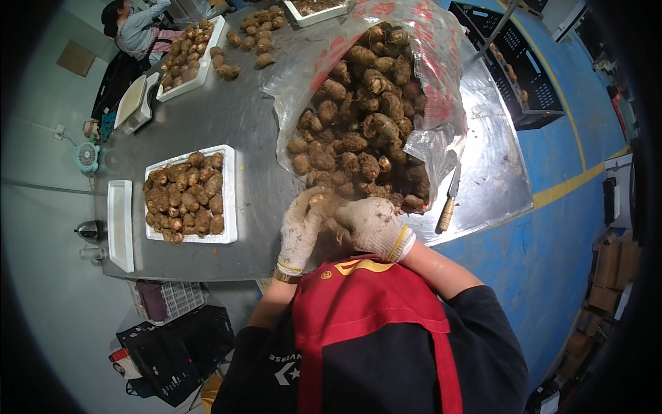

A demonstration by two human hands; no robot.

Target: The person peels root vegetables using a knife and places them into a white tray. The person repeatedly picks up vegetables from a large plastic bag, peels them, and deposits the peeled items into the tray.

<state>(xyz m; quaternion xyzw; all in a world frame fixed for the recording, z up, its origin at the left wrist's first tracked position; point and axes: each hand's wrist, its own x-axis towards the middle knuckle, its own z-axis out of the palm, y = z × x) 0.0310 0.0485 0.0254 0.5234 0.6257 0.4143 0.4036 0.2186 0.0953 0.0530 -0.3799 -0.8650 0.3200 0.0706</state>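
At the table's near edge, my left hand (302, 222), in a soiled white knit glove, holds a brown taro corm (319, 203). My right hand (373, 225), gloved the same way, curls against the corm's right side; its fingertips are partly blurred and hidden. Just beyond both hands, a clear plastic sack (439, 108) with red print lies open. Many dirty, rootlet-covered taro corms (370, 114) spill from it. To the right of the sack rests a knife (449, 204) with a wooden handle, its blade pointing away from me.
A white tray (231, 207) heaped with corms sits left on the metal table (258, 248), beside a narrow white tray (120, 227). Farther off are another filled tray (207, 67), a scale (137, 103) and loose corms (258, 33). Black crates (538, 93) stand right; a co-worker (137, 31) is far left.
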